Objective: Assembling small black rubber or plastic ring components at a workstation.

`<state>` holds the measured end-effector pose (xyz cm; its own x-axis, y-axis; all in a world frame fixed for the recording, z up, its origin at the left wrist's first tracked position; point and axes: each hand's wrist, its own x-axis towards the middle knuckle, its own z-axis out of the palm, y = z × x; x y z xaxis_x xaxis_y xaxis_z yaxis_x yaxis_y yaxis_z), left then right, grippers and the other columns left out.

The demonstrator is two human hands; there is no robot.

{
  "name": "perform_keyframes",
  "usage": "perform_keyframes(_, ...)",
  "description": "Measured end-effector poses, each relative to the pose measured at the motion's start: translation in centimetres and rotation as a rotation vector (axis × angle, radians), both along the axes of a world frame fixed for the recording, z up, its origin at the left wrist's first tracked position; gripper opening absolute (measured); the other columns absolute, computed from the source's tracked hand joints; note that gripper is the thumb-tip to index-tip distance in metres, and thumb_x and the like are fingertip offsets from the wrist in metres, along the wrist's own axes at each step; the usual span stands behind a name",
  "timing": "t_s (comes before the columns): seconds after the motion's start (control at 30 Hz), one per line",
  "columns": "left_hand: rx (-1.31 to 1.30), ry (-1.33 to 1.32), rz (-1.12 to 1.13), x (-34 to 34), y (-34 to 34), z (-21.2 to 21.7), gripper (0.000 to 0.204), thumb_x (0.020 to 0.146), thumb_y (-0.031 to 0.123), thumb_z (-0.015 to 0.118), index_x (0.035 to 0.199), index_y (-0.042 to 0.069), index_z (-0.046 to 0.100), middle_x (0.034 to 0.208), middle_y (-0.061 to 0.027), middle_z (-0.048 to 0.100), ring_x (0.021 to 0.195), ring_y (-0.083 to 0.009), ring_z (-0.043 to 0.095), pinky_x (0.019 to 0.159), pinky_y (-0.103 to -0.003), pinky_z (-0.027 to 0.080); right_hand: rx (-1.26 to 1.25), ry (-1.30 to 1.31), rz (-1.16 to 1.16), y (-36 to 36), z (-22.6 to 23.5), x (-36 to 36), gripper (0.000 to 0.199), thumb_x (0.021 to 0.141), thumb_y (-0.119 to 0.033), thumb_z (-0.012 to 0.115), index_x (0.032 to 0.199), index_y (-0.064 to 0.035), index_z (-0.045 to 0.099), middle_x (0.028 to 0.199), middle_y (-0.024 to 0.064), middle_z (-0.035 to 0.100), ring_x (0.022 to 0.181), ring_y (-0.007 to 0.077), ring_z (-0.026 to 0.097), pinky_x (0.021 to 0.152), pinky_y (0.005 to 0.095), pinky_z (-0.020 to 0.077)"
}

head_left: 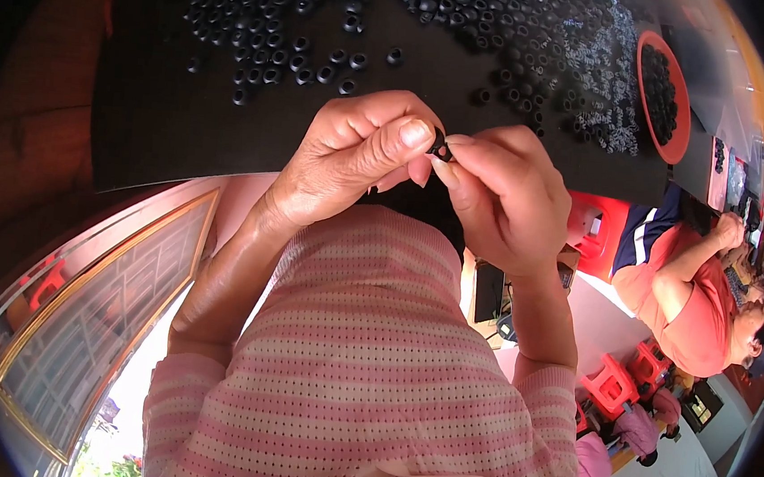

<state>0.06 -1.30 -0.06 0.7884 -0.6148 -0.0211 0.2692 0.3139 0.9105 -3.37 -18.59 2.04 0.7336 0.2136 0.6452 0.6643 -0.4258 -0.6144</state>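
Black tabletop ahead — left grip and right grip pinching one small black piece.

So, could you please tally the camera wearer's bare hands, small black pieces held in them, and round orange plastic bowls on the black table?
Bare left hand plus bare right hand: 2
Held small black piece: 1
Round orange plastic bowl: 1
Total: 4

Pcs on tbl, bowl R
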Motion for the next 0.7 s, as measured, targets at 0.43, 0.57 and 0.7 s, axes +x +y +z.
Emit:
perform_keyframes(0.43, 0.104, -0.177, 0.086, -0.5, -0.3, 0.0, 0.042, 0.097, 0.041, 0.046, 0.093, 0.001, 0.06, 0.077, -0.0009, 0.051, 0.06, -0.0052, 0.041, 0.053, -0.02, 0.033, 0.049, 0.013, -0.114, 1.1, -1.1, -1.2, 0.021, 0.078, 0.001, 0.071, 0.095, 0.0009, 0.059, 0.071, 0.0094, 0.06, 0.055, 0.0154, 0.055, 0.048, 0.0241, 0.0423)
perform_keyframes(0.57, 0.099, -0.178, 0.074, -0.6, -0.2, -0.2, 0.044, 0.096, 0.042, 0.047, 0.092, 0.0, 0.06, 0.077, -0.0018, 0.053, 0.06, -0.0052, 0.041, 0.052, -0.021, 0.033, 0.089, 0.165, -0.062, 0.9, -0.3, -1.4, 0.022, 0.078, -0.002, 0.072, 0.096, 0.0013, 0.059, 0.076, 0.0085, 0.059, 0.057, 0.0131, 0.053, 0.051, 0.0226, 0.0414)
perform_keyframes(0.7, -0.05, -0.005, 0.026, -0.5, 0.1, -0.3, 0.03, 0.096, 0.029, 0.053, 0.086, 0.002, 0.06, 0.07, 0.0004, 0.056, 0.059, -0.0034, 0.044, 0.05, -0.019, 0.035, 0.095, 0.302, 0.016, 0.3, 0.2, -0.4, 0.035, 0.079, -0.006, 0.072, 0.109, 0.0047, 0.059, 0.083, 0.0073, 0.057, 0.062, 0.0125, 0.052, 0.056, 0.0218, 0.0419)
